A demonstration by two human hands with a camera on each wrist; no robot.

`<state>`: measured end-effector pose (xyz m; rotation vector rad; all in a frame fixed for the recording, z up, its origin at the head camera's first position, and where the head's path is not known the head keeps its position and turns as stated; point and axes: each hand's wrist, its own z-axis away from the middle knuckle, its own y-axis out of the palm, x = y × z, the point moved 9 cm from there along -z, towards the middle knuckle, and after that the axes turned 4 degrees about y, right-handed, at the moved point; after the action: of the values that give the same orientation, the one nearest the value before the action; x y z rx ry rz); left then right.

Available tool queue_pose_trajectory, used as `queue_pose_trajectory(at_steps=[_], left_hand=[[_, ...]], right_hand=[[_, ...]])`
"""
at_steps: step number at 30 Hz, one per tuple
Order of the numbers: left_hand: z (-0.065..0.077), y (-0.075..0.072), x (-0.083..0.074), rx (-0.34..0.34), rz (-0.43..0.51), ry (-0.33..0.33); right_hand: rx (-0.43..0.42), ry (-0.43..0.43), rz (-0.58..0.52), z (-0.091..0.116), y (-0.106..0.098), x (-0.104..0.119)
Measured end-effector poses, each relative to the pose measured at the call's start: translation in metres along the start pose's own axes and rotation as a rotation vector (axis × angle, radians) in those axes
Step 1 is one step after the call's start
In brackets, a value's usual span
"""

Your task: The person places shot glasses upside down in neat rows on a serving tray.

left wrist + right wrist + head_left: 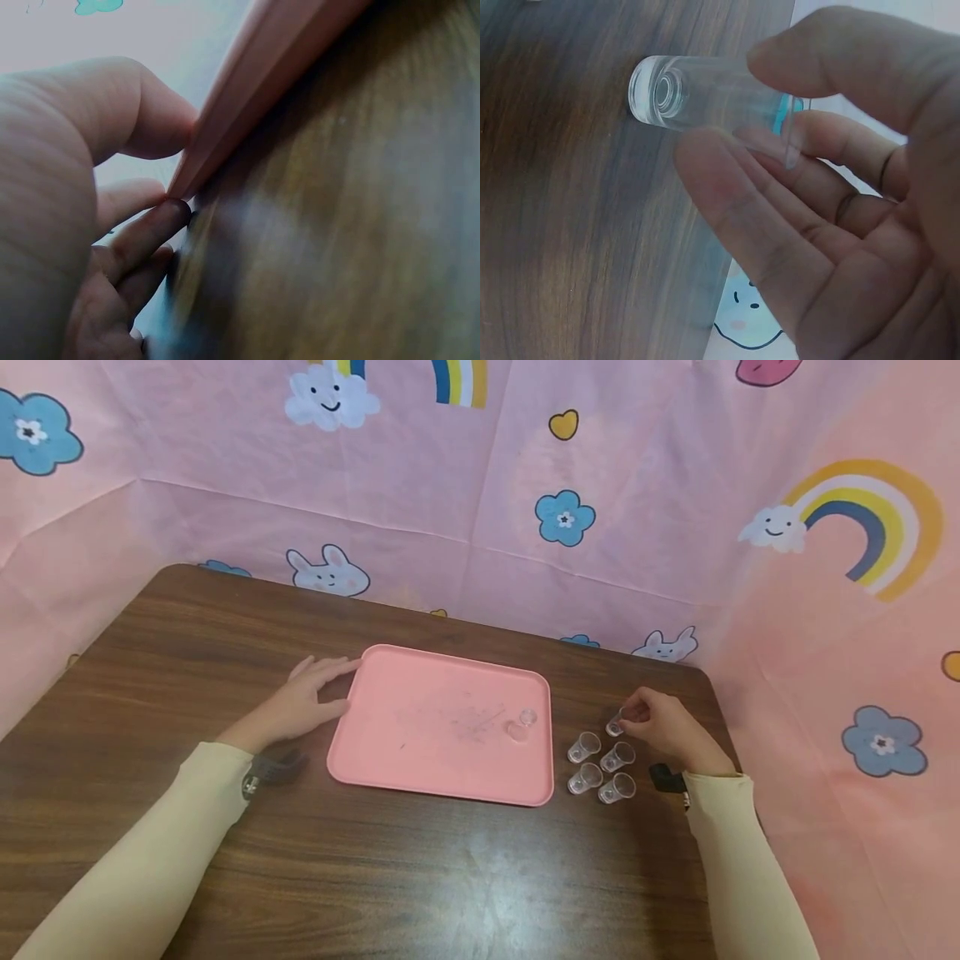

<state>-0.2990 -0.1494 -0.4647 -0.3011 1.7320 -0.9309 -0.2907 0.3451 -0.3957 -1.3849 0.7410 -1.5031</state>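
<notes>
My right hand (pixel 663 720) pinches a small clear cup (pixel 720 97) between thumb and index finger, the cup standing on the table with its rim toward the palm. Several more clear cups (pixel 617 757) stand mouth up just in front of that hand. To their left lies a pink tray (pixel 420 710). One clear cup (pixel 519 727) sits upside down near its right side. My left hand (pixel 303 700) rests at the tray's left edge, with thumb and fingertips touching the rim and fingers loosely extended. In the left wrist view, the tray's pink side (pixel 247 90) meets these fingertips.
The dark wooden table (pixel 360 877) carries everything. Pink patterned cloth (pixel 420 485) hangs behind and along the right side of it. A dark strap (pixel 277 768) is on the left wrist, and another dark device (pixel 666 778) is at the right wrist.
</notes>
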Motion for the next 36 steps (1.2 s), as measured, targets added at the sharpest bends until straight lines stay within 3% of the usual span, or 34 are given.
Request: queue_pose_trajectory(at_steps=[20, 26, 36], left_hand=[[0.002, 0.001, 0.002, -0.007, -0.001, 0.005], [0.003, 0.001, 0.003, -0.008, -0.012, 0.000], [0.004, 0.000, 0.002, -0.008, 0.007, -0.011]], right_hand=[[0.032, 0.022, -0.024, 0.000, 0.004, 0.008], [0.021, 0.069, -0.031, -0.003, 0.008, 0.006], [-0.012, 0.053, 0.002, -0.001, 0.008, 0.010]])
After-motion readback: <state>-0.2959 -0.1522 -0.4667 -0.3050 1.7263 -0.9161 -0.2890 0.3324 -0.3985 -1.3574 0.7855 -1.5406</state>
